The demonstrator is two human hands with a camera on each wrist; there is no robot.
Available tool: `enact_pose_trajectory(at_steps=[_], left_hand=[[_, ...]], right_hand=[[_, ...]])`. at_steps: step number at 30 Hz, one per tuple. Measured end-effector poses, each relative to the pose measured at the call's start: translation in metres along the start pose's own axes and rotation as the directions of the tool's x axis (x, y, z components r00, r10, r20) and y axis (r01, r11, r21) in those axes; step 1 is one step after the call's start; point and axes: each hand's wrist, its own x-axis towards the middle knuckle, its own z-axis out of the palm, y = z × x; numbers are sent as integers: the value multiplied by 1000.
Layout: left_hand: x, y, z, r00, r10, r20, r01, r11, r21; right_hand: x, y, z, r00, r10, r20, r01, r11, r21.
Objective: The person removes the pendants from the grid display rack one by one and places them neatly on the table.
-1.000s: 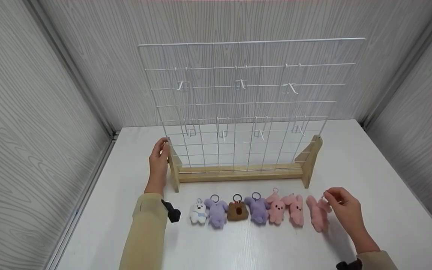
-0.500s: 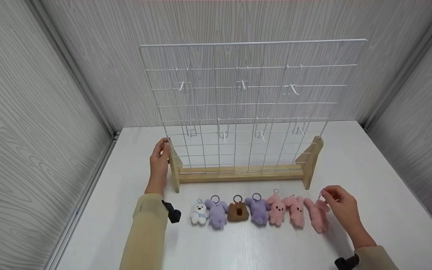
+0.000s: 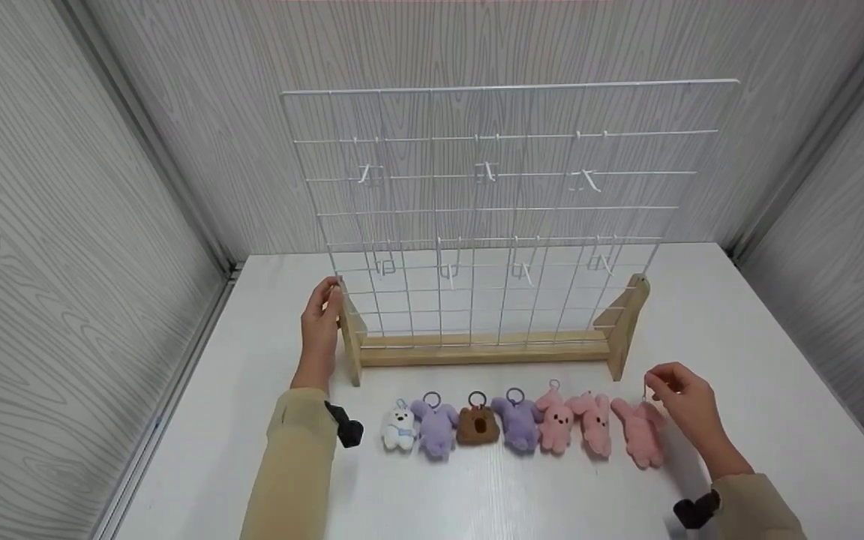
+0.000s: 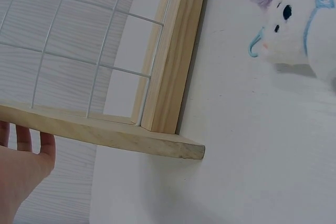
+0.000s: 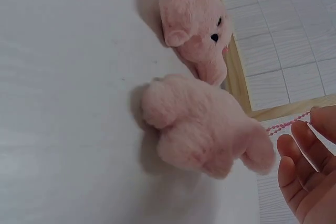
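Observation:
A white wire grid rack (image 3: 469, 208) stands upright in a wooden base (image 3: 484, 352). My left hand (image 3: 319, 319) holds its left wooden side piece (image 4: 100, 132), the fingers bent against the outer face; the thumb is hidden in the left wrist view. Between thumb and fingers, my right hand (image 3: 687, 397) pinches the pink bead chain (image 5: 287, 123) of a plush rabbit keychain (image 3: 640, 435). This rabbit faces away, tilted below the hand and close over the table. To its left, in a row, lie two pink rabbits (image 3: 556, 427), two purple plush toys (image 3: 436, 431), a brown plush (image 3: 477, 426) and a white plush bear (image 3: 400, 429).
Several white hooks (image 3: 488, 171) hang on the grid in an upper and a lower row, with nothing on them. The white tabletop (image 3: 432, 495) is bounded by wood-grain panels (image 3: 102, 187) at the sides and back.
My right hand has risen slightly and drawn the bead chain straighter above the pink rabbit, which has turned its back to view. The left hand stays on the rack.

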Motion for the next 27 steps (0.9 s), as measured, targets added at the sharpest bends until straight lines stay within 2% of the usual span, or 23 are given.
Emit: enact_pose_trajectory(at_steps=[8,13,22,27], left_hand=[[-15,22,3,1000,-15,14,14,1000,9],[-17,26,5,1000,-4,14,4,1000,15],[-15,28,2,999,-14,38,14,1000,8],[-10,26,-1,998,-50,47,49,999,15]], right_hand=[[13,7,-4,991,70,118,-62,996,-64],[16,9,-2,983,98,157,-87,993,-76],[20,13,-2,982,89,167,-67,989,-132],[18,12,-3,985,65,159,-42,989,-144]])
